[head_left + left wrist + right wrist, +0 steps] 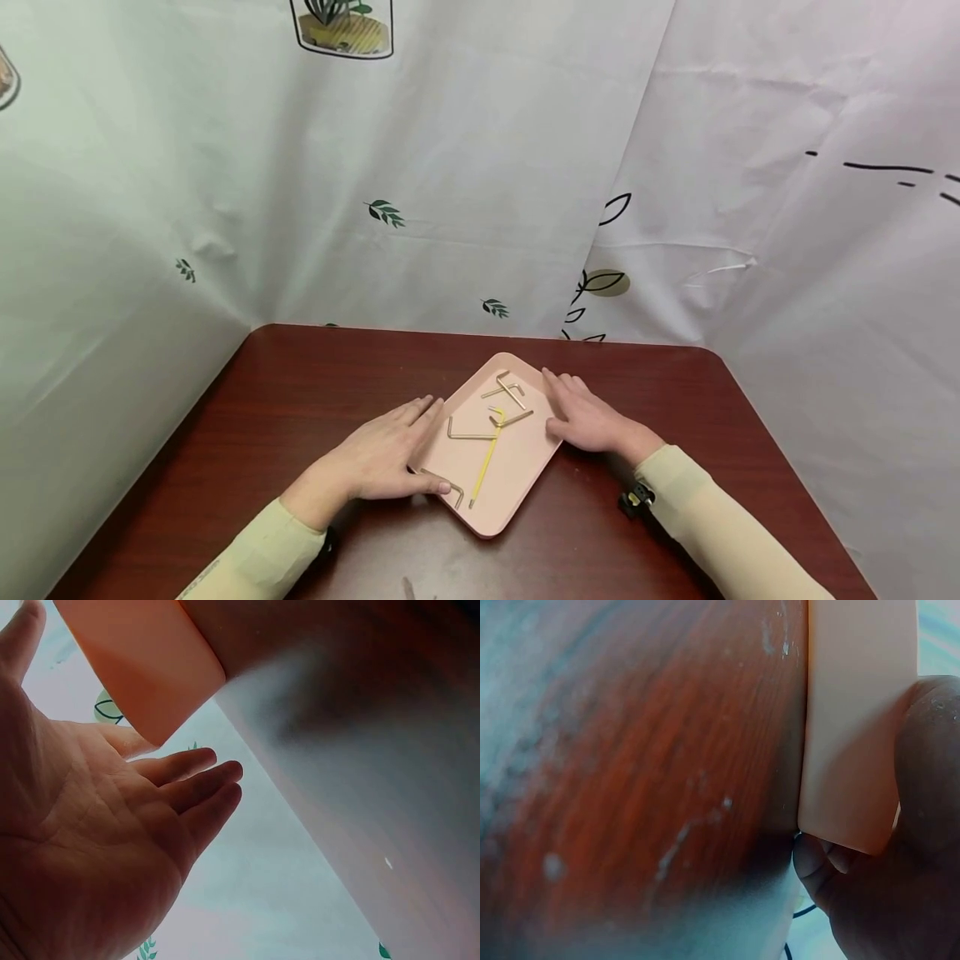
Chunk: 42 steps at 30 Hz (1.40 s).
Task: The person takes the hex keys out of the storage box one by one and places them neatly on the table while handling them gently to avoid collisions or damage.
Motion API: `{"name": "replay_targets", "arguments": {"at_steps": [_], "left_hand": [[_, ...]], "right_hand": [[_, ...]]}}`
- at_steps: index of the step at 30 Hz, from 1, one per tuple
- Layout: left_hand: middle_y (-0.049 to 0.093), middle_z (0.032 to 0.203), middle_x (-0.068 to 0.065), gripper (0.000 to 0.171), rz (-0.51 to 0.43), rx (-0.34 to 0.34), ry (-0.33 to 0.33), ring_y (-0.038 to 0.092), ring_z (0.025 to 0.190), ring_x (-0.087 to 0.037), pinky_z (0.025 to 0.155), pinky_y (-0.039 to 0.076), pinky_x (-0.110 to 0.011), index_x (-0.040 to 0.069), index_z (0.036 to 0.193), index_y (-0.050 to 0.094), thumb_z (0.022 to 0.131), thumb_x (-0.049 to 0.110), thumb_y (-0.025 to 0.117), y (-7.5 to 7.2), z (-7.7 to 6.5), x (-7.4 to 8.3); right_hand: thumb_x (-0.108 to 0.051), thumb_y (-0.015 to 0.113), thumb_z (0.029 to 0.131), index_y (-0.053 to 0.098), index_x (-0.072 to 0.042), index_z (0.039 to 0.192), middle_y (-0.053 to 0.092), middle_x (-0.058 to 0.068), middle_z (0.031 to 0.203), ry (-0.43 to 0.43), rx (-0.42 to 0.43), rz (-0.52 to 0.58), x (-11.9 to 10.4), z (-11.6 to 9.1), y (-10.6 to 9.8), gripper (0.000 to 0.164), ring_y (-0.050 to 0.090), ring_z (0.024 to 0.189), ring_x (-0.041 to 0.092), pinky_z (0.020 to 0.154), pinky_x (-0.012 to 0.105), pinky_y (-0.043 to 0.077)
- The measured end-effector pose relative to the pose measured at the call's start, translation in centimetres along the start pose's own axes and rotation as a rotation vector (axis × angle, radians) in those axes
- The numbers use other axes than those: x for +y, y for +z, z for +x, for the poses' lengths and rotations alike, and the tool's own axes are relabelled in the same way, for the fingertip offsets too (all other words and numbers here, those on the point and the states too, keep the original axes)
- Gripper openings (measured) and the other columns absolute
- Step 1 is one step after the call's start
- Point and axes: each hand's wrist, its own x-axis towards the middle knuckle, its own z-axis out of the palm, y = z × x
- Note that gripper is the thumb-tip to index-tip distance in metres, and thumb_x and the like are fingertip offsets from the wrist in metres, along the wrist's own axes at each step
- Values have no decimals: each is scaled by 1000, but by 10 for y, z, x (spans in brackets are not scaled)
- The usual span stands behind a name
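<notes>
A pale pink tray (517,475) lies turned cornerwise on the table. In it are several gold-coloured L-shaped hex keys, two of them crossed (512,392) near the far corner. A longer yellow hex key (486,467) with a silver tip runs toward the near corner. My left hand (386,454) rests along the tray's left edge, fingers straight, its thumb reaching over the rim above one hex key (459,497). In the left wrist view its palm (97,825) is spread beside the tray wall. My right hand (592,417) grips the right corner, thumb (934,757) over the rim.
The dark reddish-brown table (337,367) has rounded far corners. Pale cloth (450,167) with printed leaves hangs behind it and along both sides. A small black device (637,498) is strapped at the right wrist.
</notes>
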Motion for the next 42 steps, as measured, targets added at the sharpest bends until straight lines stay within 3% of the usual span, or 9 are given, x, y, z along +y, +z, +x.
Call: {"name": "replay_targets", "arguments": {"at_steps": [10,20,42], "left_hand": [[38,174,-29,122,14,14,16,35,162,-47,126,38,-57,-3,170,35,91,82,70,-1,6,4],[35,175,-28,122,32,18,37,29,165,-46,128,35,-57,-2,171,35,92,84,67,-5,12,8],[44,170,-27,115,36,33,58,46,156,-42,120,47,-54,-8,167,38,93,72,75,-10,30,20]], "right_hand": [[-23,64,94,26,9,170,54,18,133,4,-14,-11,0,0,0,91,47,124,33,108,51,46],[-22,65,94,27,10,170,54,16,127,-2,-10,-18,0,0,0,91,47,119,33,106,50,46],[-21,67,94,29,13,168,54,13,121,-30,6,-25,-1,-1,-2,90,47,113,31,102,50,46]]}}
